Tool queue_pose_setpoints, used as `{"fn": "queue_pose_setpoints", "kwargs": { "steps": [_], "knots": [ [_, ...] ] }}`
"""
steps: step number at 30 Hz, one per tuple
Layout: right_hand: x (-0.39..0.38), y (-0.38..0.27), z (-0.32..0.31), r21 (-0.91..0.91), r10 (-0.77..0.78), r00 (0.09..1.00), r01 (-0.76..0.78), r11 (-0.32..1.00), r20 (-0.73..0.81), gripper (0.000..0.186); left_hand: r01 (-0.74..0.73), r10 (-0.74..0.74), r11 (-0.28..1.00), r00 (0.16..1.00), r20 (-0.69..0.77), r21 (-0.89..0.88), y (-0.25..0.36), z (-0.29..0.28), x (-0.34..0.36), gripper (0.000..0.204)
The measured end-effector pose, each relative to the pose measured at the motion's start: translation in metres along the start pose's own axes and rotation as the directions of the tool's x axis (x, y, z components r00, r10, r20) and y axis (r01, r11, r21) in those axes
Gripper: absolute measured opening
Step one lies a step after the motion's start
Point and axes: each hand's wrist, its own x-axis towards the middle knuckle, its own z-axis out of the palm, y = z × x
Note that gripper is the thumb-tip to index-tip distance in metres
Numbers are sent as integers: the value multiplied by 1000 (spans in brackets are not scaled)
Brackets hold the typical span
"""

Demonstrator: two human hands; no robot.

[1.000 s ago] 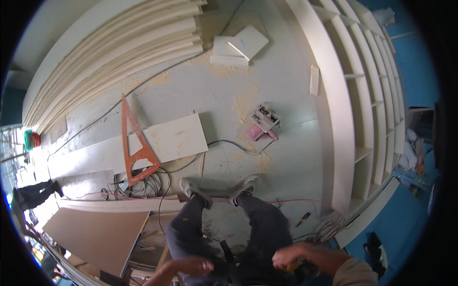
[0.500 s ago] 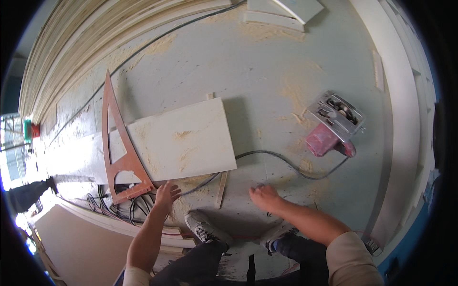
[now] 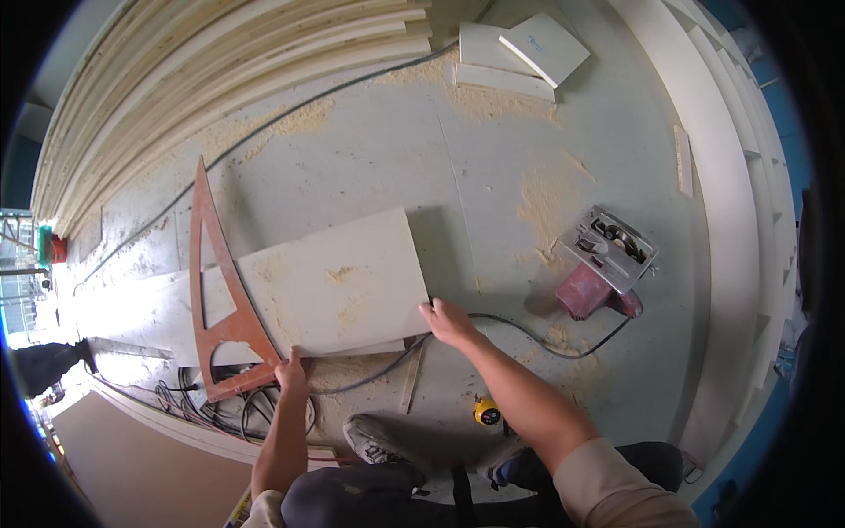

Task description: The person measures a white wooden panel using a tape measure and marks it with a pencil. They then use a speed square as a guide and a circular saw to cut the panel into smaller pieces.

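A long white board lies on the floor, dusted with sawdust, its right end slightly nearer me. My right hand is closed on its near right corner. At the same near edge, further left, my left hand is closed on the board's rim, its fingers against the lower corner of an orange-brown triangular set square. The set square lies across the board. What the left fingers do under the edge is hidden. A strip of another panel shows beneath the near edge.
Right of the board sits a red circular saw, base up, with its black cable running left under the board. A yellow tape measure lies near my feet. Stacked boards fill the far left; white offcuts lie at the back.
Both hands have reached the board's near edge and closed there; the right one moved left and away from me. The tape measure has come into view by my right forearm. My view has shifted slightly.
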Motion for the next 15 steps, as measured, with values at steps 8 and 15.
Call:
{"fn": "queue_pose_setpoints", "kwargs": {
  "steps": [8, 15],
  "knots": [
    [15, 4, -16, 95, 42, 992, -53, 994, 118, 52, 99, -116, 968, 991, -60, -228, 16, 17, 24, 18],
    [61, -18, -53, -26, 47, 995, -45, 999, 88, 53, 38, -43, 999, 981, 188, 30, 65, 53, 32, 27]
  ]
}}
